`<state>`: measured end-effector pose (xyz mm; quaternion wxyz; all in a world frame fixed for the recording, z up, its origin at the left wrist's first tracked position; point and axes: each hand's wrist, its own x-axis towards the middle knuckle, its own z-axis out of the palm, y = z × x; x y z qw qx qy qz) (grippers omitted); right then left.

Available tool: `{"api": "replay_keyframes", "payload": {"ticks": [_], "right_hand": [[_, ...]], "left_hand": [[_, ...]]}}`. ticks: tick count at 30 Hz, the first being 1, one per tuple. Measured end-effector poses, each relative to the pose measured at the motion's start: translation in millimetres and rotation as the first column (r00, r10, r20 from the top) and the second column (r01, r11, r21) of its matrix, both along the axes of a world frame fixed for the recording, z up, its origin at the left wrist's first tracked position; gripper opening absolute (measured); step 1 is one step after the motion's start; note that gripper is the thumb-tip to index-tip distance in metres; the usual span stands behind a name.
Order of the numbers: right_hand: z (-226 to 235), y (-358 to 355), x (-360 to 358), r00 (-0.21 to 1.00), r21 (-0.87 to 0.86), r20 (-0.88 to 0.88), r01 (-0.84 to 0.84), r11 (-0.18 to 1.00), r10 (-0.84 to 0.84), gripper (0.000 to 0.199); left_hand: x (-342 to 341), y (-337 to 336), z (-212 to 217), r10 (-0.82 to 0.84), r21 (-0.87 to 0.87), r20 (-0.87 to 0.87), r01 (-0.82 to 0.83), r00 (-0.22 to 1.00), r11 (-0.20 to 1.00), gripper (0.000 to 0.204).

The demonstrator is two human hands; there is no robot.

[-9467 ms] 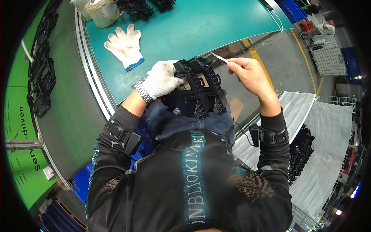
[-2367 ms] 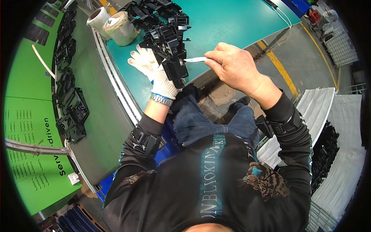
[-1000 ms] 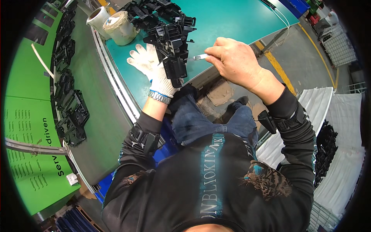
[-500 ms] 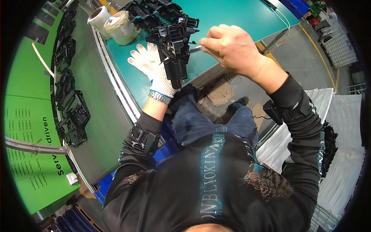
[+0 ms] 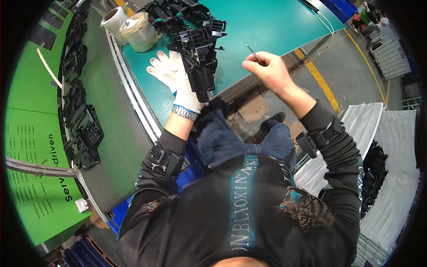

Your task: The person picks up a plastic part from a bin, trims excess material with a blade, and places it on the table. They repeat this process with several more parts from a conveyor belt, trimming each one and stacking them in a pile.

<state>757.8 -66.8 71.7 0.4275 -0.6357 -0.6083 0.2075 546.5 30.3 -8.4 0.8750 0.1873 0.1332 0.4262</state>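
Observation:
A black moulded plastic part (image 5: 199, 58), full of ribs and slots, stands tilted at the near left edge of the teal table (image 5: 275, 26). My left hand (image 5: 171, 73), in a white knitted glove, holds it from the left. The gloved fingers stretch out past its side, while the thumb is hidden behind the part. Right of the part and apart from it, my bare right hand (image 5: 269, 71) pinches a thin pen-like tool (image 5: 254, 53) with a pale tip pointing up and left. What kind of tool it is cannot be made out.
More black plastic parts (image 5: 171, 15) lie at the back of the table beside two tape rolls (image 5: 138, 33). On the left runs a green conveyor belt (image 5: 111, 111) with a row of similar parts (image 5: 83, 138) along it. White sheeting (image 5: 396, 147) holds dark pieces at right.
My right hand has drawn back to the right and slightly down, taking the thin tool away from the part. The left hand and the part stay where they were.

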Motion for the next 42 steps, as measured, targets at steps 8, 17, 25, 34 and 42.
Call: {"api": "replay_keyframes", "payload": {"ticks": [8,17,25,34,42], "right_hand": [[-25.8,20.5,-52.7,0.836,-0.037,-0.549,-0.054,0.998,0.025,0.035],[-30.7,20.4,-63.6,0.648,0.032,-0.758,0.146,0.989,-0.071,0.023],[-29.9,18.3,-73.6,0.749,0.071,-0.662,0.037,0.997,0.019,0.027],[-27.1,13.0,-70.7,0.67,-0.003,-0.742,-0.047,0.999,0.03,0.022],[-44.6,-12.1,-44.1,0.795,0.046,-0.602,-0.057,0.997,0.074,0.021]], "left_hand": [[-2.5,-3.7,0.9,-0.024,-0.009,-0.008,0.024,1.0,1.0,0.061],[-2.8,-2.8,-0.5,-0.037,0.001,-0.034,0.037,0.999,0.999,0.055],[0.0,-2.3,-0.9,-0.068,0.063,-0.121,0.076,0.99,0.995,0.051],[2.8,-1.4,-0.5,-0.067,0.027,-0.01,0.067,0.998,0.997,0.046],[1.2,-2.6,-3.1,-0.005,0.052,-0.044,0.007,0.999,0.999,0.041]]}}
